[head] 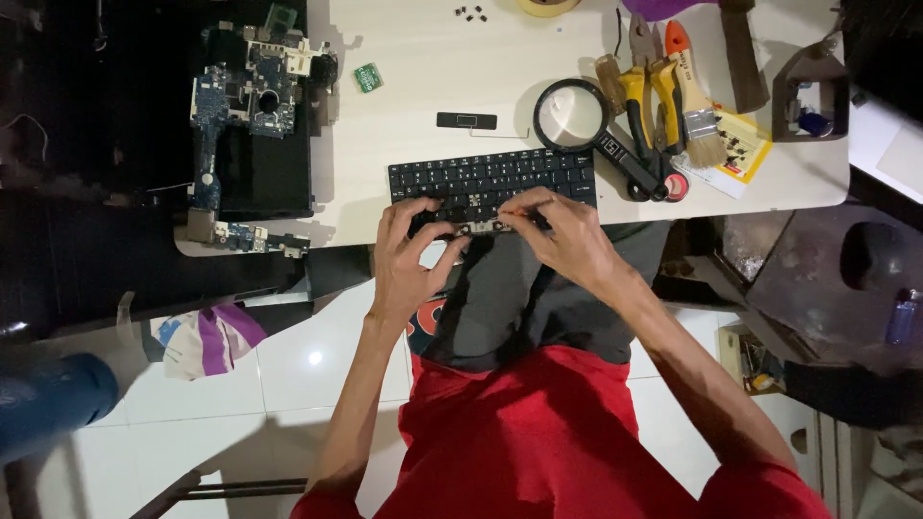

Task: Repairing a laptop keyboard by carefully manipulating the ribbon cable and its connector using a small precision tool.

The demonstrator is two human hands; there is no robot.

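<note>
A: Dim room, white tile floor, pale wood-grain table [423, 67] lit from above. The flat black laptop keyboard [490, 179] lies at the table's near edge, half over the person's lap.

B: Hands?

A: Left hand [409, 255] has its fingers curled on the keyboard's near-left edge, gripping it. Right hand [567, 235] has fingertips pinched together at the near edge, on something small and thin; can't tell what.

B: How to do it well?

A: My read: keep the left hand bracing so the keyboard doesn't slide off the edge. Work the pinch low and gently, since the thin board probably flexes.

B: Obstructions?

A: Round black-rimmed magnifying glass [574, 117] just beside the keyboard's far-right corner. Yellow-handled pliers [642, 106] and a bristle paintbrush [700, 120] lie right of it. Bare blue circuit board [240, 91] on a dark laptop shell sits well left. Small black rectangular strip [466, 120] beyond the keyboard, tiny black screws [470, 12] near the far edge. Nothing blocks the hands.
</note>
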